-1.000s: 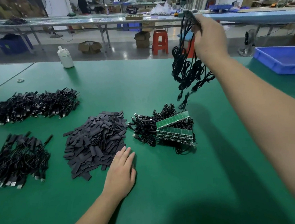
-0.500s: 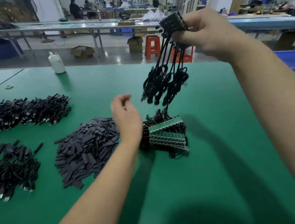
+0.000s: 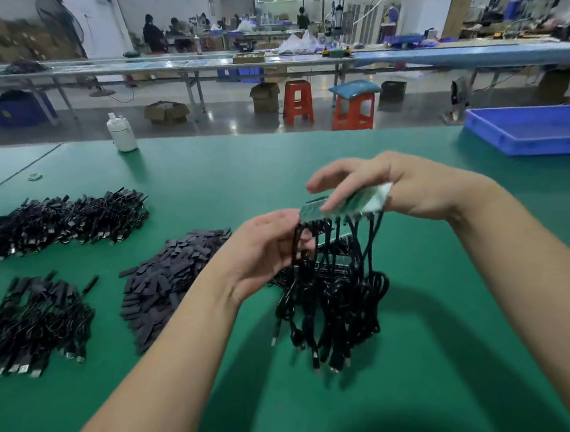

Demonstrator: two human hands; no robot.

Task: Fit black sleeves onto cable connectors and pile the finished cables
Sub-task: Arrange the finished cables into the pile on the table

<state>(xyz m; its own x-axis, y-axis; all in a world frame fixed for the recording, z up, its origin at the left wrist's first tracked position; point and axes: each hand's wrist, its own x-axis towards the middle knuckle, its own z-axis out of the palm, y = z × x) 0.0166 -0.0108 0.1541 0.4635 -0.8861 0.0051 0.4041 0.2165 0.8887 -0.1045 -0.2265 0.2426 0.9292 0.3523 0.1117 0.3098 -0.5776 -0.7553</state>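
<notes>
My right hand [image 3: 407,189] pinches the green strip [image 3: 347,204] of a cable bundle [image 3: 334,297] held above the bench [image 3: 420,307]. My left hand [image 3: 265,248] has fingers curled on the cables just under it. Sleeve pile [image 3: 169,276] lies left; finished cables [image 3: 59,220] farther left.

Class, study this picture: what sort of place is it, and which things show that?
Most likely an electronics assembly workshop: heaps of black cables and black sleeves on a green worktable, with long workbenches behind.
</notes>
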